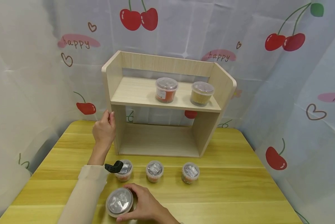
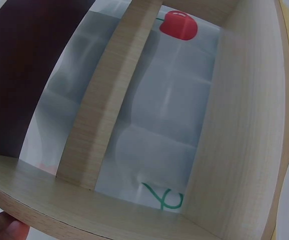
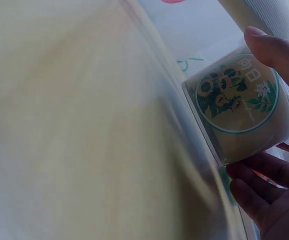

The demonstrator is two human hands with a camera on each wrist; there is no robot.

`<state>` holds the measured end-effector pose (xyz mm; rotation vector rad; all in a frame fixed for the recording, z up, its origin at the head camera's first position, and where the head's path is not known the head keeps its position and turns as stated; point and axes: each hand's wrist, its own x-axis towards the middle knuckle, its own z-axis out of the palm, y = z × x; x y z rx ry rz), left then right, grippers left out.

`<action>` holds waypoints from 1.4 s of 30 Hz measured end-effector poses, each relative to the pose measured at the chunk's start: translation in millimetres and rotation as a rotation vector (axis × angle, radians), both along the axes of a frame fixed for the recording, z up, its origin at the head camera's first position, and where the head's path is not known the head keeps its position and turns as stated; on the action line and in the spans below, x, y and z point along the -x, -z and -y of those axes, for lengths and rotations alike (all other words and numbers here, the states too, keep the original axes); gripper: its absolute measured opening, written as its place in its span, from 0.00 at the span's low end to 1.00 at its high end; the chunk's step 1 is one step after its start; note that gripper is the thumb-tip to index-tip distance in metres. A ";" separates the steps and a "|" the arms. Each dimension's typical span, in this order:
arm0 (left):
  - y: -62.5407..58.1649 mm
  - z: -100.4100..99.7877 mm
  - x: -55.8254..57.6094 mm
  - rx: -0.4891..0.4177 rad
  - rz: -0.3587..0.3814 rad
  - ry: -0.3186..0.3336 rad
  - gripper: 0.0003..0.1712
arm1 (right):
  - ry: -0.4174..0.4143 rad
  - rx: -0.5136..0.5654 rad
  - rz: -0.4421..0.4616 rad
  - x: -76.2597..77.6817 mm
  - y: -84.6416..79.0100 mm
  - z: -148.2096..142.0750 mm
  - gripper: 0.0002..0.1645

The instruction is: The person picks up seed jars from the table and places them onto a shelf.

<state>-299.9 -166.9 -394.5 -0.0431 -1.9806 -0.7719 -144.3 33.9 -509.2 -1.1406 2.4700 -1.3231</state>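
Low at the front of the table, my right hand [image 1: 146, 203] grips a round plastic tub [image 1: 119, 202] with a clear lid, thumb and fingers around its side. The right wrist view shows a printed sunflower label on this tub [image 3: 239, 95]. My left hand [image 1: 103, 129], fingers curled, is at the front edge of the left side panel of a pale wooden shelf [image 1: 159, 140]. In the left wrist view its fingertips [image 2: 14, 231] show just outside that panel. A tub with orange contents [image 1: 166, 91] and one with yellow contents [image 1: 202, 95] stand on the upper board.
Three smaller lidded tubs stand in a row before the shelf: a left one [image 1: 125, 174], a middle one [image 1: 154, 171] and a right one [image 1: 190, 172]. A black wrist mount [image 1: 114, 167] overlaps the left one. A cherry-print curtain [image 1: 184, 31] surrounds the yellow wooden table [image 1: 226, 189].
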 end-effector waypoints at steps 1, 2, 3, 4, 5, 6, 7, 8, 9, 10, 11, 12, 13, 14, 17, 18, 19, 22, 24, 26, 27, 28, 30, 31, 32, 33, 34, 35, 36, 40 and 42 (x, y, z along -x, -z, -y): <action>0.0 0.0 -0.1 -0.002 0.002 0.000 0.15 | 0.004 0.003 0.000 1.0 -1.4 -1.1 0.48; 0.0 0.1 -0.2 -0.003 0.006 -0.001 0.15 | 0.008 0.006 0.002 1.9 -2.9 -2.3 0.48; -0.1 0.2 -0.4 -0.004 0.010 -0.002 0.15 | 0.013 0.008 0.011 2.8 -4.3 -3.6 0.48; -0.2 0.3 -0.6 -0.004 0.015 -0.003 0.15 | 0.021 0.011 0.021 3.5 -5.8 -4.9 0.48; -0.4 0.4 -0.8 -0.006 0.019 -0.004 0.15 | 0.029 0.013 0.035 4.1 -7.4 -6.2 0.49; -0.6 0.5 -1.0 -0.007 0.023 -0.005 0.15 | 0.039 0.015 0.048 4.6 -8.9 -7.5 0.49; -0.5 0.6 -0.9 -0.006 0.025 -0.007 0.15 | 0.048 0.016 0.059 5.1 -10.3 -8.7 0.49; -0.8 0.5 -1.0 -0.004 0.026 -0.007 0.16 | 0.055 0.022 0.070 5.7 -11.5 -9.8 0.50; -1.1 0.5 -1.1 -0.004 0.024 -0.005 0.16 | 0.061 0.028 0.077 6.3 -12.6 -10.9 0.50; -1.2 0.5 -1.0 -0.003 0.021 -0.004 0.16 | 0.066 0.035 0.080 6.9 -13.6 -12.0 0.50; -1.3 0.4 -1.1 -0.004 0.017 -0.003 0.16 | 0.067 0.042 0.082 7.6 -14.5 -13.0 0.49; -1.3 0.5 -0.8 -0.002 0.014 -0.003 0.16 | 0.067 0.050 0.085 8.2 -15.3 -13.8 0.49; -1.3 0.5 -0.7 -0.003 0.011 -0.003 0.16 | 0.067 0.053 0.087 8.7 -16.0 -14.7 0.49; -1.3 0.5 -0.8 -0.004 0.009 -0.002 0.16 | 0.067 0.054 0.088 9.2 -16.6 -15.5 0.49; -1.1 1.0 -0.5 -0.008 0.012 -0.008 0.16 | 0.074 0.043 0.080 10.8 -19.3 -17.6 0.49; -1.0 1.2 -0.5 -0.009 0.014 -0.008 0.16 | 0.076 0.040 0.076 11.5 -20.6 -18.2 0.50; -1.0 1.3 -0.7 -0.010 0.016 -0.008 0.16 | 0.080 0.036 0.069 12.2 -22.0 -18.8 0.50; -0.9 1.3 -1.2 -0.011 0.018 -0.008 0.17 | 0.095 0.030 0.044 13.9 -27.6 -20.8 0.52; -0.6 1.3 -1.4 -0.012 0.014 -0.004 0.17 | 0.108 0.031 0.034 14.5 -32.3 -22.8 0.52; -0.7 1.2 -1.7 -0.012 0.007 -0.003 0.17 | 0.114 0.037 0.022 15.2 -36.1 -24.4 0.52; -0.7 1.1 -1.9 -0.013 0.004 -0.003 0.17 | 0.117 0.040 0.015 15.6 -37.9 -25.3 0.51; -0.7 1.0 -1.7 -0.013 0.003 -0.004 0.17 | 0.120 0.044 0.012 16.1 -39.4 -26.1 0.51; -1.0 1.1 -1.9 -0.015 0.001 -0.006 0.17 | 0.122 0.056 0.001 17.2 -41.0 -27.4 0.50; -1.2 1.0 -2.1 -0.015 0.002 -0.006 0.17 | 0.122 0.061 -0.004 17.7 -41.5 -27.9 0.50; -1.3 0.9 -2.3 -0.016 0.003 -0.006 0.17 | 0.119 0.066 -0.009 18.2 -42.2 -28.3 0.50; -1.4 0.9 -2.4 -0.018 0.006 -0.006 0.17 | 0.114 0.069 -0.018 18.9 -43.0 -28.5 0.50; -1.3 0.9 -2.4 -0.018 0.010 -0.006 0.16 | 0.107 0.072 -0.028 19.7 -44.1 -28.8 0.50; -1.5 0.9 -2.6 -0.017 0.012 -0.008 0.16 | 0.100 0.074 -0.040 20.6 -45.4 -28.9 0.50; -1.6 0.7 -2.7 -0.016 0.014 -0.009 0.16 | 0.092 0.079 -0.047 21.5 -47.2 -29.2 0.50; -1.0 -0.1 -1.4 -0.008 0.006 -0.012 0.16 | 0.084 0.086 -0.058 24.8 -56.6 -30.8 0.49; -0.8 -0.9 -0.8 -0.004 -0.007 -0.007 0.16 | 0.085 0.093 -0.049 25.8 -61.5 -31.6 0.49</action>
